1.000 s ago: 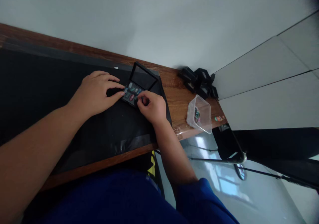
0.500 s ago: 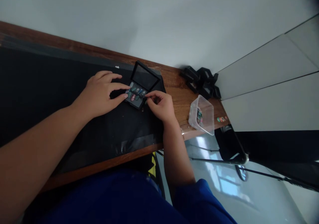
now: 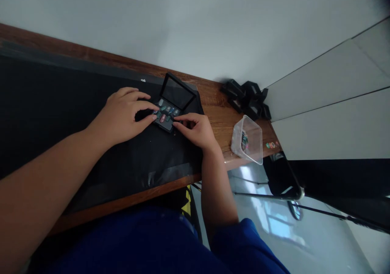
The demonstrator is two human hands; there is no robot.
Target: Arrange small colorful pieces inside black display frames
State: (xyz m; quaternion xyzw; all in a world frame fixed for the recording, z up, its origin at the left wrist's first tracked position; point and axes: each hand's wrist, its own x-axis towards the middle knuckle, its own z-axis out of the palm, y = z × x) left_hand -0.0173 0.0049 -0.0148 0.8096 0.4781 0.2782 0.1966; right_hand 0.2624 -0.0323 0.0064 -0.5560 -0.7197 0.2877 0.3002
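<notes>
A small black hinged case [image 3: 178, 92] stands on the black mat with its windowed lid raised. In its tray lie several glossy press-on nails [image 3: 163, 118], green, teal, pale and one pinkish. My left hand [image 3: 122, 113] reaches in from the left; its thumb and forefinger grip the case's left end, while the other fingers stay spread. From the right, my right hand [image 3: 196, 130] has thumb and forefinger close together at the tray's right end. Whatever is between those fingertips is too small to make out.
Right of the mat, a clear plastic tub [image 3: 247, 140] holds several small coloured pieces near the table edge. Several black cases [image 3: 246, 97] are piled against the wall. Small round stickers [image 3: 272, 145] mark the table corner. A white scrap [image 3: 143, 80] lies behind the case.
My right fingertips have shifted slightly left, further over the tray, and the thumb and forefinger have parted a little. My left hand has stayed at the case's left end.
</notes>
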